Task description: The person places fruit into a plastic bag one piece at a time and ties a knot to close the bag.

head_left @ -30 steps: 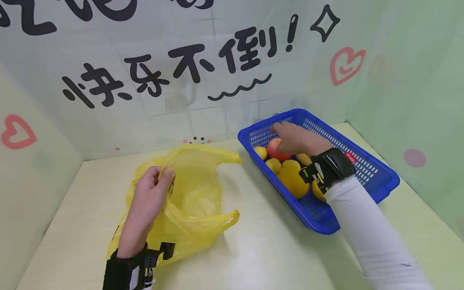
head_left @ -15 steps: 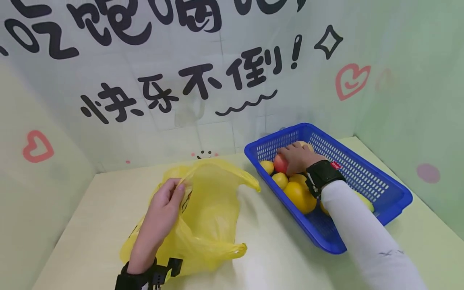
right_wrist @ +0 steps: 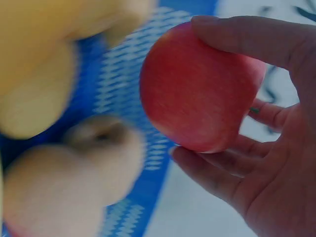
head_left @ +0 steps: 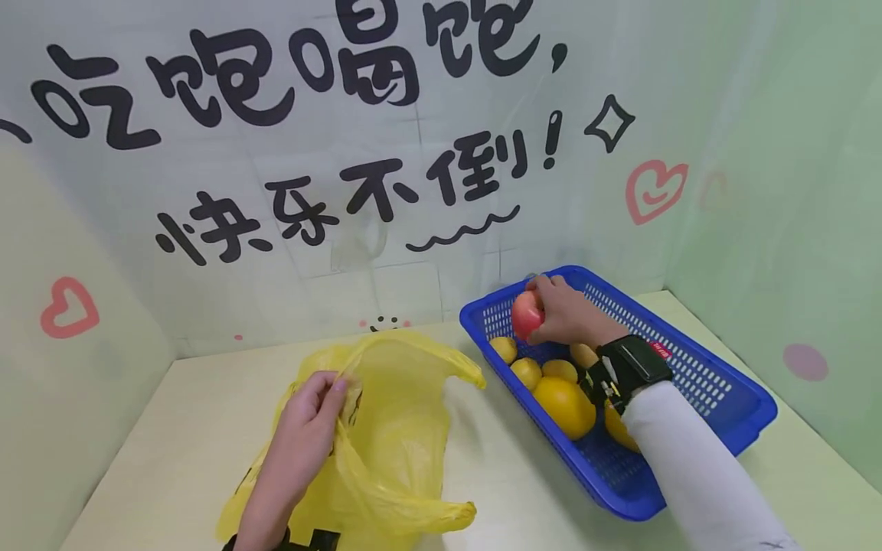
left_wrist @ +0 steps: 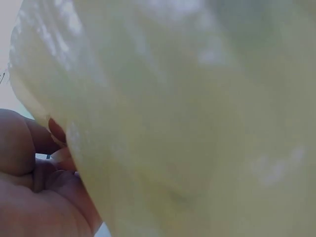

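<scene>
A red apple [right_wrist: 197, 91] is gripped in my right hand [head_left: 568, 312], thumb on one side and fingers round the other. In the head view the apple [head_left: 527, 315] is raised above the other fruit at the far left end of the blue basket [head_left: 623, 497]. My left hand [head_left: 313, 417] pinches the edge of a yellow plastic bag [head_left: 406, 428] between thumb and fingers. The bag's mouth gapes toward the basket, its two handles spread on the right. Thin yellow plastic [left_wrist: 187, 118] fills most of the left wrist view, hiding part of the left hand [left_wrist: 39, 173].
Several fruits stay in the basket, among them a large orange fruit [head_left: 565, 407] and a small yellow one [head_left: 527, 373]. The pale table [head_left: 165, 451] meets a white wall [head_left: 276, 306] with black lettering at the back. A green wall [head_left: 792, 252] stands on the right.
My right hand has reached into the basket, closed round the apple and lifted it above the other fruit. The left hand keeps hold of the bag. The head view has tilted up.
</scene>
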`<state>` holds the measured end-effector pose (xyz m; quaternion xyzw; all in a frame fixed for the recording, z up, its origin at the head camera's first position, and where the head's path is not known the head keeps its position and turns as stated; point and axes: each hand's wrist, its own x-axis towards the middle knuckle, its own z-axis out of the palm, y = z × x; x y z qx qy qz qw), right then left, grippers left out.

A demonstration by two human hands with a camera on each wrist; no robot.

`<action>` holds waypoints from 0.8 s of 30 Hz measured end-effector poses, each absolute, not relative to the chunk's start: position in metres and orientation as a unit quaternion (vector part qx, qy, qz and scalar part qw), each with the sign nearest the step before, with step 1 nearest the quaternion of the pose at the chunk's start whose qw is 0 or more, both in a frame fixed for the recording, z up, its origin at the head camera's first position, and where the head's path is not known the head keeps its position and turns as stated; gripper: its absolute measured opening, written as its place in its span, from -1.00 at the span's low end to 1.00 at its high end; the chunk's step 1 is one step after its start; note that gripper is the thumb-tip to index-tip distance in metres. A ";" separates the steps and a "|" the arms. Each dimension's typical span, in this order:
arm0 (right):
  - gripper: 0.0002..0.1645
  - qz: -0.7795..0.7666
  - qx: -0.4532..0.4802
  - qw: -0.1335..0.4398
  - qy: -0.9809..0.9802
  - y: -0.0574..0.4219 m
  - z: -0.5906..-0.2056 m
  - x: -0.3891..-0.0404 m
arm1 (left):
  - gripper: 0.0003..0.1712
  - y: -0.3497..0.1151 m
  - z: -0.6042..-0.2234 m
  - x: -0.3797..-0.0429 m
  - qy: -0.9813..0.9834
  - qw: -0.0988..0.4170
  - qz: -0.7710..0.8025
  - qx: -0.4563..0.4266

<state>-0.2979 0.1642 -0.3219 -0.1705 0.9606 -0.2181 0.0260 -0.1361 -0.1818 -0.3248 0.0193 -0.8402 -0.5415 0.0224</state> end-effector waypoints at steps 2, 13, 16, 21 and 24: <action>0.03 -0.263 -0.168 0.023 0.950 0.162 -0.306 -0.286 | -0.65 -0.181 -0.325 -0.135 -0.839 0.019 -0.543 0.026; -0.08 -0.386 -0.285 0.073 0.874 0.131 -0.256 -0.207 | -0.62 -0.177 -0.326 -0.137 -0.846 0.043 -0.531 0.036; -0.12 -0.379 -0.342 0.094 0.855 0.110 -0.258 -0.199 | -0.62 -0.176 -0.326 -0.137 -0.846 0.054 -0.529 0.039; -0.15 -0.347 -0.396 0.129 0.840 0.073 -0.267 -0.195 | -0.61 -0.173 -0.325 -0.137 -0.849 0.063 -0.524 0.040; -0.16 -0.336 -0.402 0.146 0.839 0.056 -0.275 -0.196 | -0.60 -0.171 -0.325 -0.137 -0.854 0.066 -0.515 0.038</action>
